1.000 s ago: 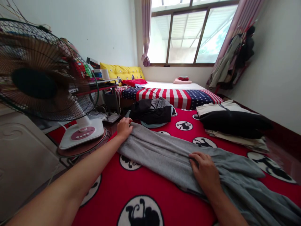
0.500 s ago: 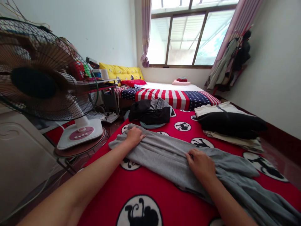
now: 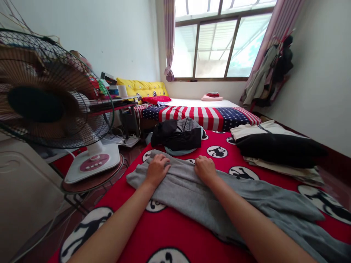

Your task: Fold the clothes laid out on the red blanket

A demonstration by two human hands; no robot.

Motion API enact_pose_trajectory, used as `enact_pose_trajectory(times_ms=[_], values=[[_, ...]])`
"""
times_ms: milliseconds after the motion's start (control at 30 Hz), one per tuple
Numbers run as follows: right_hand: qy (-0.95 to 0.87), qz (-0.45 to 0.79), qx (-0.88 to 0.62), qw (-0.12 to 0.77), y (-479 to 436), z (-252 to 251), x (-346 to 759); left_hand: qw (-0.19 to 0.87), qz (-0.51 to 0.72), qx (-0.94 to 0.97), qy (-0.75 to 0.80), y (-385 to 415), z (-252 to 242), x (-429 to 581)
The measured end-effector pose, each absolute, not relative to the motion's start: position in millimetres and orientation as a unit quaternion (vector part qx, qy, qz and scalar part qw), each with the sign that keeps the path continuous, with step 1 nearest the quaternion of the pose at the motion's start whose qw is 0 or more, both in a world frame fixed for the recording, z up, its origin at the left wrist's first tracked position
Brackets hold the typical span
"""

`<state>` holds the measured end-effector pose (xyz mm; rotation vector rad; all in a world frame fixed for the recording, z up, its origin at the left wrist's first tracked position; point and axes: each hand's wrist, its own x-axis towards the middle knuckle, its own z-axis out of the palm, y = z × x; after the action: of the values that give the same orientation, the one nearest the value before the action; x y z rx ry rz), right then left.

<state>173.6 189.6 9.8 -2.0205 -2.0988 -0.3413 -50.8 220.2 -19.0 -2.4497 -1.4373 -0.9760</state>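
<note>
A long grey garment (image 3: 189,193) lies stretched across a red cloth (image 3: 175,233) printed with round black-and-white figures. My left hand (image 3: 158,168) rests on the garment near its left end, fingers curled onto the fabric and thumb pointing right. At the garment's far edge, right of my left hand, is my right hand (image 3: 205,168), its fingers bent down over the cloth. Whether either hand pinches the fabric is hidden under the fingers. The garment's right part spreads in loose wrinkles beneath and beyond my right forearm.
Behind the garment sits a crumpled black and grey clothing pile (image 3: 178,135). Folded clothes (image 3: 274,142) are stacked at the right. A fan (image 3: 94,160) stands on a stool at the left. Farther back is a bed with a flag-patterned cover (image 3: 203,115).
My right hand has moved left and away from me along the garment, closer to my left hand. My left hand stays near the left end. The view has shifted slightly.
</note>
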Motion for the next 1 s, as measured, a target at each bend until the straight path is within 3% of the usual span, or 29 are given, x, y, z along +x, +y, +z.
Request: enact_pose_trajectory(times_ms=[267, 433, 533, 700, 867, 1000], values=[[-0.641, -0.107, -0.747, 0.14, 199.8, 2.8, 177.9, 0.037, -0.306, -0.804, -0.508, 222.3, -21.6, -49.8], [-0.753, -0.096, -0.619, 0.199, 195.7, 5.2, 150.9, 0.041, -0.26, -0.808, -0.527, 219.8, -18.1, -46.9], [-0.844, -0.03, -0.507, 0.175, 194.7, -4.8, 140.4, 0.057, -0.239, -0.81, -0.533, 221.6, -20.1, -45.4], [-0.827, 0.011, -0.552, 0.109, 197.9, -20.7, 136.3, 0.052, -0.193, -0.817, -0.541, 229.9, -26.1, -44.9], [-0.821, 0.088, -0.556, 0.096, 174.5, -12.3, 144.8, -0.042, -0.152, -0.83, -0.536, 241.6, -18.2, -54.4], [-0.8, 0.164, -0.54, 0.202, 125.6, -6.1, 173.8, -0.167, -0.185, -0.85, -0.463, 246.0, -0.2, -78.3]])
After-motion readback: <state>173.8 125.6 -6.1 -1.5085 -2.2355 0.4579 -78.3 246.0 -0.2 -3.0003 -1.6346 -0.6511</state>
